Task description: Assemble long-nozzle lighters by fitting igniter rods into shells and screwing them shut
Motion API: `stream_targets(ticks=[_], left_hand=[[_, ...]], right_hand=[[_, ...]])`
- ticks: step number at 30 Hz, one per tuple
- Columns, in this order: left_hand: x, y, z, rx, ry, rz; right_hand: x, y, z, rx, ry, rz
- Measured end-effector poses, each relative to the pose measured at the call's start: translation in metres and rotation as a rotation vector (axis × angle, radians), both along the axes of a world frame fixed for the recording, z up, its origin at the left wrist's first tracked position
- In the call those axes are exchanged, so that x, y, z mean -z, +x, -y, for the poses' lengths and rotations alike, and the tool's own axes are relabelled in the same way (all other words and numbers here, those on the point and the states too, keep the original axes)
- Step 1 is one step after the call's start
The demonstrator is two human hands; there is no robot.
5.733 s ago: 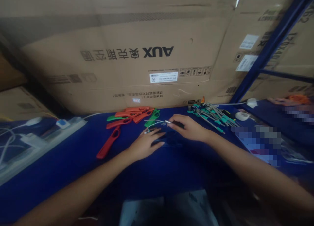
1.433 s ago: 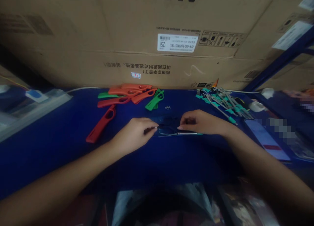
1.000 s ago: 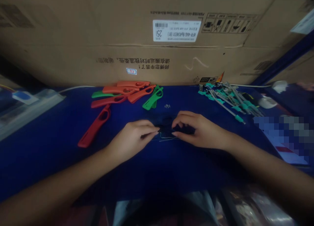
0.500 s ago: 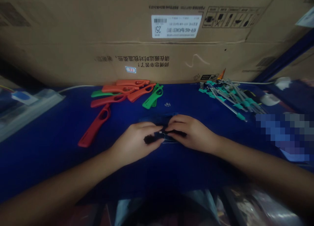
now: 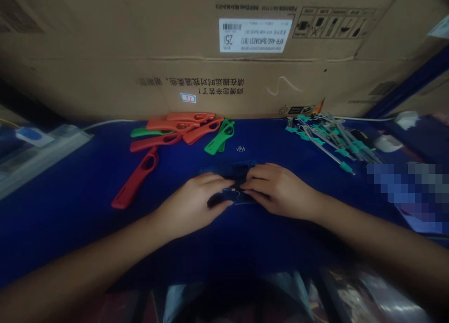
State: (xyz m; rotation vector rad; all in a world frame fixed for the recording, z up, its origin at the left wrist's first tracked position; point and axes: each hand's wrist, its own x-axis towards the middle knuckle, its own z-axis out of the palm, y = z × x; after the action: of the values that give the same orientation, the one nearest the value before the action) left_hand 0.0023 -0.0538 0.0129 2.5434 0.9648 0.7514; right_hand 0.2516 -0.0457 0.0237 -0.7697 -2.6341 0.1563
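At the middle of the blue table, my left hand curls over the left side of a dark blue see-through piece with raised edges. Its thumb and forefinger bend round a dark area. My right hand is bent over the right side, with fingertips and thumb drawn close together. What the fingertips grip is too dark to make out. Between the hands lie a small pale part and a thin light wire. Beyond the left hand lie several orange-red lighter casings and a few green casings.
At the right lie several clear rods with teal ends. A large cardboard box stands along the back. On the left are a clear plastic bag and a blue-and-white item. A white object sits far right.
My right fingertips have drawn slightly right, and the gap between the hands is wider. The pale part and thin wire show more clearly. The casings and rods have not moved.
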Motion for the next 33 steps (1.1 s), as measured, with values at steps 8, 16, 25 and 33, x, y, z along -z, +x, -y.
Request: stream_targets(ticks=[8, 16, 25, 33], left_hand=[[0.003, 0.003, 0.001, 0.055, 0.02, -0.014], [0.002, 0.004, 0.003, 0.087, 0.085, -0.066], [-0.003, 0.004, 0.005, 0.09, 0.046, -0.118], [-0.008, 0.004, 0.005, 0.087, 0.085, -0.183]], right_hand=[[-0.006, -0.002, 0.004, -0.035, 0.172, 0.183], [-0.011, 0.0, 0.008, -0.027, 0.211, 0.254], [-0.014, 0.001, 0.008, -0.035, 0.188, 0.247], [-0.013, 0.001, 0.007, -0.04, 0.188, 0.232]])
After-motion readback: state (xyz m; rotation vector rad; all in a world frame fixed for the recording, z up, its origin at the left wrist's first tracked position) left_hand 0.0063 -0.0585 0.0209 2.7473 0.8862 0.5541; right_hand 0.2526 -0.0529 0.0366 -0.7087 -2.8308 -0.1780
